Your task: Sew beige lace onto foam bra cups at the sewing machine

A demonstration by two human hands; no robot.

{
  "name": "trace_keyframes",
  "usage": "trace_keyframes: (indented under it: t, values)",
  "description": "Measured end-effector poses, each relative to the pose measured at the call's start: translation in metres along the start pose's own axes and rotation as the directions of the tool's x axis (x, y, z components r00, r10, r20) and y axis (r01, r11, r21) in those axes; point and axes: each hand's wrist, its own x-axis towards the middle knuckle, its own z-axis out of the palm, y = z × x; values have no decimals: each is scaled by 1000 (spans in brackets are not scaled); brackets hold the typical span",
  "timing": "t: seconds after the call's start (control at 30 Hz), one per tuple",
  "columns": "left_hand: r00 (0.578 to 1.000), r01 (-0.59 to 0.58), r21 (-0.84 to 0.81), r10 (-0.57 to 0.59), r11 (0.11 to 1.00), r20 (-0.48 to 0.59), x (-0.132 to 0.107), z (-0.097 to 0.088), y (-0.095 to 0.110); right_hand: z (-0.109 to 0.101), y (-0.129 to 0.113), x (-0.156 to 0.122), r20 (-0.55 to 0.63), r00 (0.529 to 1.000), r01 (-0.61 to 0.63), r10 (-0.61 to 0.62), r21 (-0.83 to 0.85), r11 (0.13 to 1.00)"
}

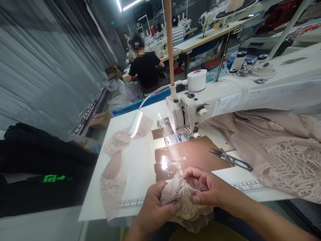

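Observation:
A piece of beige lace fabric [184,197] is bunched between my two hands at the front edge of the sewing table. My left hand [156,204] grips its left side, thumb pressed on the lace. On the other side, my right hand [207,187] pinches the cloth between thumb and fingers. The lace's scalloped lower edge and a sheer layer hang below my hands. Beyond them stands a white sewing machine [185,110], its needle area lit. Thread snips [232,160] lie on the brown covering [188,154] to the right of my hands.
Lace cup pieces [114,184] lie along the table's left side beneath a small lamp [135,124]. Beige lace cloth [288,150] is heaped at the right. A printed ruler [250,186] runs along the front edge. Farther back, a person in black [146,68] sits at another machine.

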Motion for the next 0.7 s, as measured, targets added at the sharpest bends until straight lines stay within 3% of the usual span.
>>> trace_keyframes:
  t: [0.1, 0.27, 0.57, 0.7]
  values:
    - [1000, -15, 39, 15, 999, -16, 0, -2, -1, 0, -3, 1, 62, 998, -26, 27, -12, 1000]
    - [998, -29, 74, 32, 997, -47, 0, -4, -2, -1, -6, 2, 35, 997, 76, -73, -127, 989]
    - [999, -20, 55, 23, 998, -44, 2, -4, 0, 0, -9, 1, 74, 997, 26, -11, -199, 980]
    - [999, -4, -80, 0, 997, -47, 3, -5, -1, -2, -7, 1, -32, 997, 61, -70, -227, 972]
